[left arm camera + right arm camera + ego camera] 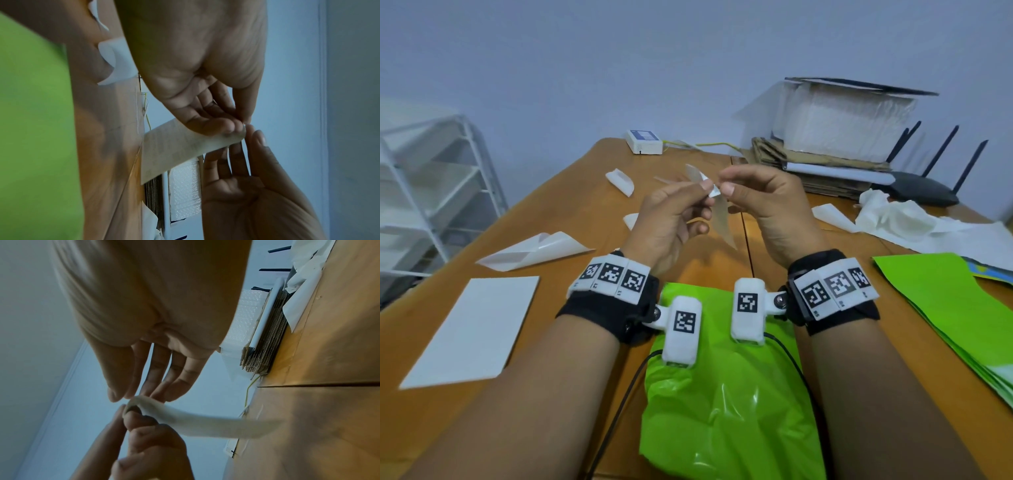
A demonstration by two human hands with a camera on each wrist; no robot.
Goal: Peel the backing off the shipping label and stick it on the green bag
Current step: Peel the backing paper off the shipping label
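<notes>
I hold the shipping label (711, 190), a pale strip, in the air over the wooden table (571, 205), between both hands. My left hand (704, 187) pinches its top end between thumb and curled fingers. My right hand (726, 186) pinches the same end from the other side. In the left wrist view the label (174, 149) hangs down from the left hand (238, 128), with the right hand (252, 141) just below. In the right wrist view the label (205, 423) curls over the left hand (131, 415), under the right hand (133, 397). The crumpled green bag (722, 394) lies beneath my wrists.
A flat white sheet (472, 329) and curled white backings (537, 246) lie on the left. A stack of flat green bags (945, 308) sits on the right. At the back are a white box (643, 142), cardboard (808, 164), a router (921, 186) and crumpled paper (893, 216).
</notes>
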